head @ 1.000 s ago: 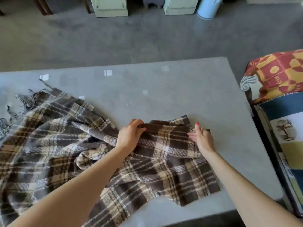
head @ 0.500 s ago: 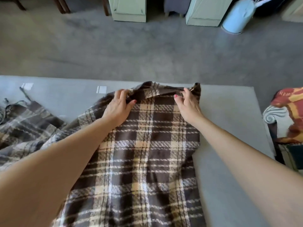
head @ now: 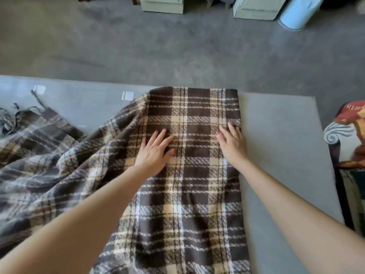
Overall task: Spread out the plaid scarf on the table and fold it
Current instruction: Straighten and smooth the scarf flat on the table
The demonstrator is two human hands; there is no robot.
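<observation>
The brown, cream and white plaid scarf (head: 189, 194) lies on the grey table (head: 276, 155). Its right part is stretched flat from the near edge to the table's far edge, where its end hangs slightly over. Its left part is still bunched in folds, with a fringed end (head: 17, 115) at the far left. My left hand (head: 156, 149) lies flat on the flat part with fingers apart. My right hand (head: 232, 141) rests flat by the scarf's right edge. Neither hand grips the cloth.
Bare grey tabletop runs right of the scarf. Small white tape squares (head: 127, 95) sit near the far edge. A patterned red and yellow cushion (head: 351, 135) is beyond the right edge. Pale cabinets (head: 256, 6) and a light blue bin (head: 298, 14) stand across the carpet.
Both hands carried the scarf's end to the table's far edge, let go of it, and drew back to lie flat on the cloth. The right part is now spread flat.
</observation>
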